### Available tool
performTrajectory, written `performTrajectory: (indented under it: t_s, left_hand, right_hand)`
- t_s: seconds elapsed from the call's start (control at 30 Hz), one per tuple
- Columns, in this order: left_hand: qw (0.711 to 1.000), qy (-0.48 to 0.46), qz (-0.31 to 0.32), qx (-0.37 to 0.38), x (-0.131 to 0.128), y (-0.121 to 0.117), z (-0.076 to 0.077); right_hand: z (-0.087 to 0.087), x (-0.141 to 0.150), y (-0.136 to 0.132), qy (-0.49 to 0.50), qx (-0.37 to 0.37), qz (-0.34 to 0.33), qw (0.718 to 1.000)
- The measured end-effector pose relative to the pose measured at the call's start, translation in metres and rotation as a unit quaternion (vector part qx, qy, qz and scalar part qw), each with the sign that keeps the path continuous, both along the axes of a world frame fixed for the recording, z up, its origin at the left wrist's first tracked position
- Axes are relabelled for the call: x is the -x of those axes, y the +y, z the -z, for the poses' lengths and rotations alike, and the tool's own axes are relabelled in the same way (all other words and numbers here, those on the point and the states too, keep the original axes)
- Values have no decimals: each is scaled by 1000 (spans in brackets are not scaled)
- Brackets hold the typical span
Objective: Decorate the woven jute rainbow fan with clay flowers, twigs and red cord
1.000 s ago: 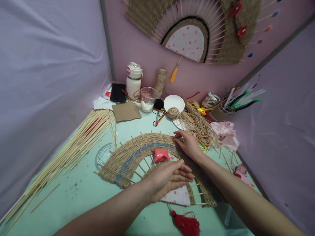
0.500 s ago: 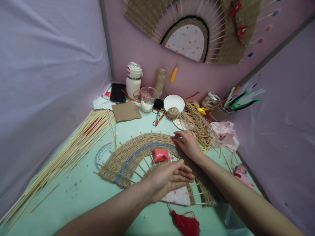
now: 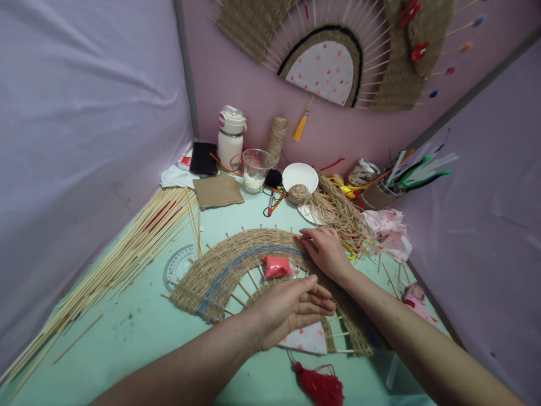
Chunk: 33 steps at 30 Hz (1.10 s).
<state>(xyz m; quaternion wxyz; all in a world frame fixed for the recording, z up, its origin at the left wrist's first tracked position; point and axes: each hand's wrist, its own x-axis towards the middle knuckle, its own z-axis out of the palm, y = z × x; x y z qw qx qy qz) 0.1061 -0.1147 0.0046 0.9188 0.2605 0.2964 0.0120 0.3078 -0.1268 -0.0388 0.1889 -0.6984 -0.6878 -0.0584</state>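
Packet lies on the woven fan, eleven o'clock from the uncurled left hand; right hand touches the fan near one o'clock, grip closure unclear.

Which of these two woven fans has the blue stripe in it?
The fan lying on the table: a blue stripe runs along its woven arc. The wall fan shows a black band instead.

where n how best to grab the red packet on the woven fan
Probably pinch the red packet by its left end, from above and the left: that end is plump and uncovered, while the left hand and right hand crowd its near and right sides.
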Motion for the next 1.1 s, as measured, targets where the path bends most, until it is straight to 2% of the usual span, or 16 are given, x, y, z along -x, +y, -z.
performTrajectory:
  t_s: [0.8, 1.1]
  left_hand:
    - [1000, 3, -3, 8, 0, 0, -1]
    - [1000, -13, -2, 1, 0, -1, 3]
  right_hand:
    - [-3, 5, -8, -34, -10, -14, 999]
    - [-4, 3, -12, -11, -16, -10, 1000]
